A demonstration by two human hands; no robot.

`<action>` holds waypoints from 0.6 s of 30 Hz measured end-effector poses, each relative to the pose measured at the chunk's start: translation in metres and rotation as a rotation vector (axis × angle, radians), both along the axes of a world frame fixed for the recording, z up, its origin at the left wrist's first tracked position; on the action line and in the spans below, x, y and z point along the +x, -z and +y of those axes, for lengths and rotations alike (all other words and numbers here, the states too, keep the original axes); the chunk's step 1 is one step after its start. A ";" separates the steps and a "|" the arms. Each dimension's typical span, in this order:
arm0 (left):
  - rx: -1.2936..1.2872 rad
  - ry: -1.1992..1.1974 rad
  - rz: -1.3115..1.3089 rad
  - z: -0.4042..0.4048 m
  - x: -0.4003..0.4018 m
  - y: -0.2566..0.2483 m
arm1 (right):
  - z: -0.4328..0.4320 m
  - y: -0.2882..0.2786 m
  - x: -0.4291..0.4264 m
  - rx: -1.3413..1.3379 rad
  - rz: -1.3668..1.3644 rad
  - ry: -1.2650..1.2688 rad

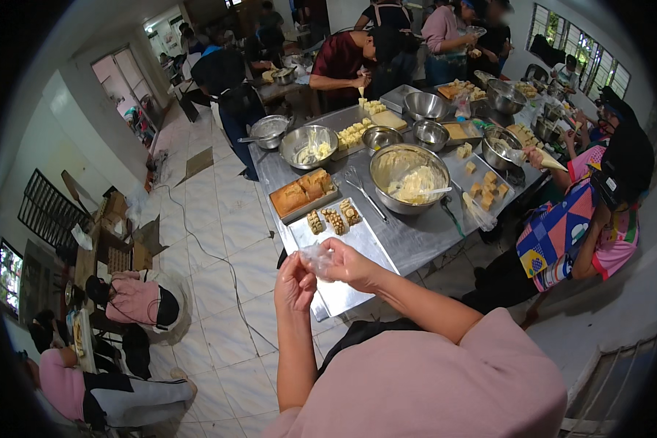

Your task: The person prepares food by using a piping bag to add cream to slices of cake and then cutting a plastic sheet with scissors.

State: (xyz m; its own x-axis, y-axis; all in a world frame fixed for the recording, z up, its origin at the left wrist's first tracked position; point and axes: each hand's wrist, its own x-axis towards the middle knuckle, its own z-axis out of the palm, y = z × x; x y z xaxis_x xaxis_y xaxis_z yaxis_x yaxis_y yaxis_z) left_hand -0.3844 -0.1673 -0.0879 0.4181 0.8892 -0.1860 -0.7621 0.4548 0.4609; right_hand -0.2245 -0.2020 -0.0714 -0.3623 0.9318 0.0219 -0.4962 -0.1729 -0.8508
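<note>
A crumpled piece of clear plastic [317, 260] is held between my two hands, above the near end of a metal tray [361, 257]. My left hand [295, 282] pinches its left side, and my right hand [350, 265] grips the right side. Beyond them on the tray lie several small cake pieces with a nut-like coating [333, 220]. A loaf cake [301, 192] in a rectangular pan borders the tray's far left. To the right rests a wire whisk [366, 194], beside a large steel bowl [380, 191] of pale cream with a white-handled utensil in it.
More steel bowls [309, 147] and cut cake cubes [487, 189] cover parts of the metal table [416, 241]. A piping bag [477, 211] lies at its right edge. Across the table a person in dark red [334, 60] pipes; another in a patterned apron [558, 219] stands right.
</note>
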 end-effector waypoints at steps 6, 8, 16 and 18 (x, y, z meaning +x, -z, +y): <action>0.222 -0.060 0.205 -0.025 0.021 -0.037 | 0.020 -0.019 0.010 0.134 0.031 0.451; 0.292 -0.116 0.110 -0.031 0.030 -0.043 | 0.020 -0.025 0.004 0.211 0.000 0.530; 0.596 -0.559 0.579 -0.037 0.048 -0.042 | -0.011 -0.039 -0.015 0.550 -0.347 0.779; 0.562 -0.560 0.523 -0.035 0.053 -0.044 | -0.019 -0.040 -0.019 0.549 -0.380 0.728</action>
